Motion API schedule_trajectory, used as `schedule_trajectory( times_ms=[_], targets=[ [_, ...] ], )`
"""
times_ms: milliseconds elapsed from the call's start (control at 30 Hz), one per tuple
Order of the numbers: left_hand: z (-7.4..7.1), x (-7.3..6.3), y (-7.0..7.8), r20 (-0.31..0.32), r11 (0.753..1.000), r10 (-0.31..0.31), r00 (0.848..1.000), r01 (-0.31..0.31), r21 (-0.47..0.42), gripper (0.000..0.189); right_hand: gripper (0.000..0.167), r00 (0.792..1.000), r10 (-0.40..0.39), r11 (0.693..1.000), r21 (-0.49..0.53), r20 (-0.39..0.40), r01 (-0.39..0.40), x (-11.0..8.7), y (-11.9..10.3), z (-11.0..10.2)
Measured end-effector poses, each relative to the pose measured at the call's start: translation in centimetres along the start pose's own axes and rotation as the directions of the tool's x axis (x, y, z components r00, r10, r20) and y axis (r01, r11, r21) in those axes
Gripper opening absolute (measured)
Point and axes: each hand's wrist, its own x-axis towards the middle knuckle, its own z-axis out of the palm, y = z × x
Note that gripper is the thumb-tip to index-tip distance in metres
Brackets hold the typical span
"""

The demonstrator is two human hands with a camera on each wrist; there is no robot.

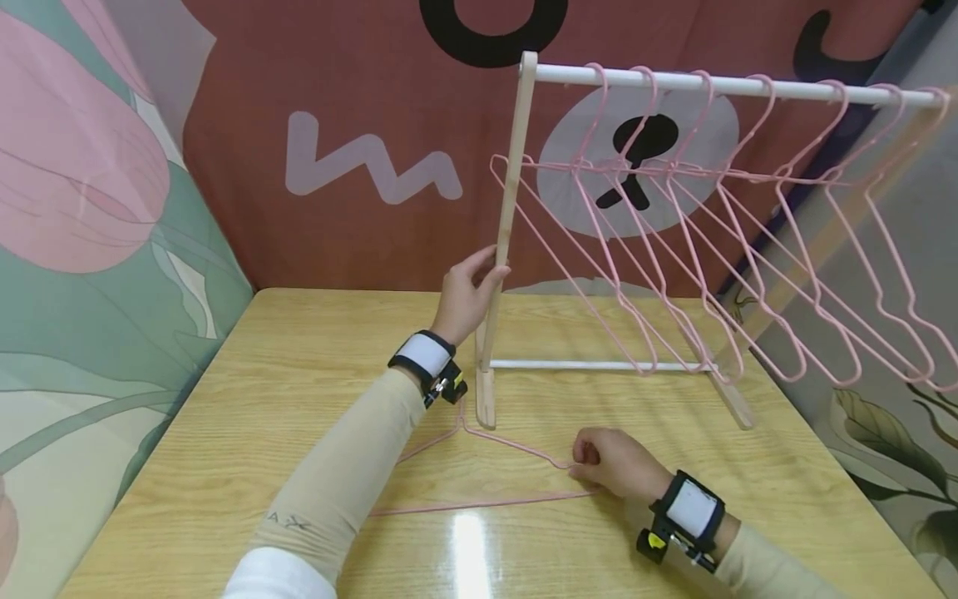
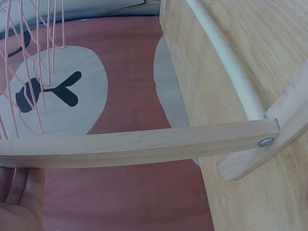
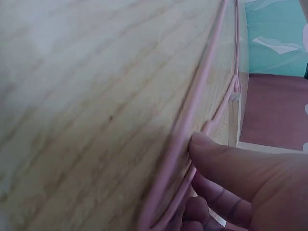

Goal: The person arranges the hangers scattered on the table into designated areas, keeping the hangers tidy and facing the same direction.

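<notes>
My left hand (image 1: 462,298) grips the near wooden upright (image 1: 513,170) of a small clothes rack, about halfway up. In the left wrist view, the fingers (image 2: 30,195) reach behind that upright (image 2: 144,144). A pink wire hanger (image 1: 516,447) lies on the table in front of the rack, its hook partly hidden by my left wrist and its left side by the forearm. At its right corner, my right hand (image 1: 623,464) pinches the wire between thumb and fingers. The right wrist view shows the thumb (image 3: 226,161) against the hanger's pink wire (image 3: 180,130).
Several pink hangers (image 1: 696,249) hang from the rack's white top bar (image 1: 674,81). A lower white bar (image 1: 591,365) joins its wooden feet (image 1: 486,399). The rack stands on the wooden table (image 1: 314,391), backed by a red patterned cloth (image 1: 359,241).
</notes>
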Motion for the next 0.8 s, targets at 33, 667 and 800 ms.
schedule_trajectory(
  times_ms=[33,667,800],
  targets=[
    [0.0,0.0,0.0,-0.003,1.0,0.001,1.0,-0.001,0.005,0.04,0.022,1.0,-0.007,1.0,-0.002,0.004,0.007,0.1,0.0,0.0],
    [0.0,0.1,-0.3,-0.002,1.0,-0.001,1.0,0.001,0.006,0.04,0.012,0.971,-0.095,0.974,0.221,0.219,0.045,0.1,1.1,-1.5],
    [0.0,0.2,-0.3,-0.003,1.0,-0.003,1.0,0.003,0.001,0.04,0.014,0.937,-0.137,0.928,0.372,0.322,0.008,-0.1,1.6,-2.0]
  ],
)
